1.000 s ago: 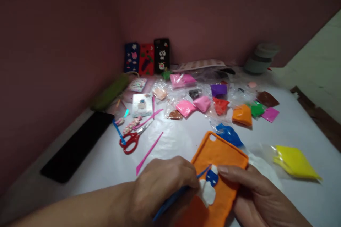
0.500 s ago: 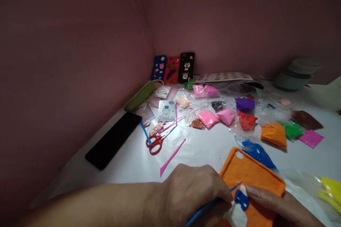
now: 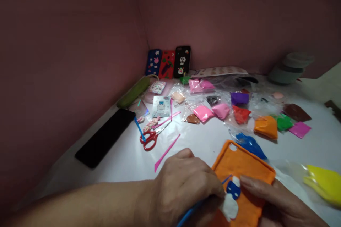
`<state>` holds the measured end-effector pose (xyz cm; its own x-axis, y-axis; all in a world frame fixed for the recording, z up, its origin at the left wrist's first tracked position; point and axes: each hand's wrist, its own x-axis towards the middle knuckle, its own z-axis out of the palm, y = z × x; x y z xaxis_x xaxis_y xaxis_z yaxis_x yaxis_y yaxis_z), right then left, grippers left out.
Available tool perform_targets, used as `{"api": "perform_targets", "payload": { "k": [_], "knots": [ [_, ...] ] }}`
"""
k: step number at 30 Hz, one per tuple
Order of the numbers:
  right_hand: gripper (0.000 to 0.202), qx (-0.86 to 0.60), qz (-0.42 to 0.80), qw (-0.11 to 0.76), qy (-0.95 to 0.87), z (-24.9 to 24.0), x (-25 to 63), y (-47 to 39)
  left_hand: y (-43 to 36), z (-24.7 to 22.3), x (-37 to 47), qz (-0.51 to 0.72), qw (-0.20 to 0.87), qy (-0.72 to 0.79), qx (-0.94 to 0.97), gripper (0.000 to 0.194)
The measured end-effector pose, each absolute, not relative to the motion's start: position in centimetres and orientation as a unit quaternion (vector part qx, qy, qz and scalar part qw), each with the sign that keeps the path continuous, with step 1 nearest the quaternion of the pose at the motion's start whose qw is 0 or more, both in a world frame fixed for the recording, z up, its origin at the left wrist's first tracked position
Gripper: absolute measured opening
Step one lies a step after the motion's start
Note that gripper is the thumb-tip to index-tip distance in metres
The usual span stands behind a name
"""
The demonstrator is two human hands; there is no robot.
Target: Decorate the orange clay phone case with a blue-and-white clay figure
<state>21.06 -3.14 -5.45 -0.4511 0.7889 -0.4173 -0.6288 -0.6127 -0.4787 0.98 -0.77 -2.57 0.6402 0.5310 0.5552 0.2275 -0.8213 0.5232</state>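
My left hand point(image 3: 188, 184) is closed around a thin blue modelling tool point(image 3: 189, 214), whose pointed tip shows past the fingers. That tip is close to a blue clay piece with white spots point(image 3: 233, 189) on an orange phone case point(image 3: 245, 159). White clay point(image 3: 230, 206) lies just below the blue piece, and a smaller white bit sits above it. My right hand point(image 3: 278, 198) grips the case from the right side, thumb resting on its face beside the figure. The lower part of the case is hidden by my hands and the frame edge.
Red-handled scissors point(image 3: 149, 141), a pink tool point(image 3: 166, 153) and a black phone point(image 3: 106, 138) lie to the left. Bagged clay, such as orange point(image 3: 265, 127), blue point(image 3: 250, 145) and yellow point(image 3: 323, 182), spreads across the right. Decorated cases point(image 3: 182, 62) lean on the back wall.
The whole scene has shifted slightly left and up in the view. Both hands keep their grips, with the tool tip still beside the blue clay piece.
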Motion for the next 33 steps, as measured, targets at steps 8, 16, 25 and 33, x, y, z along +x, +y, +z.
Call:
{"api": "perform_targets", "payload": {
  "k": [8, 16, 25, 33],
  "knots": [
    [0.042, -0.376, 0.79, 0.463, -0.143, -3.3, 20.2, -3.2, -0.7, -2.7, 0.5, 0.266, 0.253, 0.242, 0.898, 0.013],
    [0.026, -0.366, 0.796, 0.462, -0.138, -3.6, 20.4, -3.1, -0.7, -2.4, 0.2, 0.217, 0.286, 0.221, 0.907, 0.012],
    [0.017, -0.351, 0.804, 0.465, -0.12, -3.5, 20.5, -3.1, 0.8, -3.4, -0.3, 0.19, 0.266, 0.155, 0.932, 0.016],
    [0.021, -0.373, 0.795, 0.461, -0.128, -3.6, 20.3, -3.0, -0.6, -2.8, 0.0, 0.223, 0.263, 0.226, 0.911, 0.017]
  ]
}}
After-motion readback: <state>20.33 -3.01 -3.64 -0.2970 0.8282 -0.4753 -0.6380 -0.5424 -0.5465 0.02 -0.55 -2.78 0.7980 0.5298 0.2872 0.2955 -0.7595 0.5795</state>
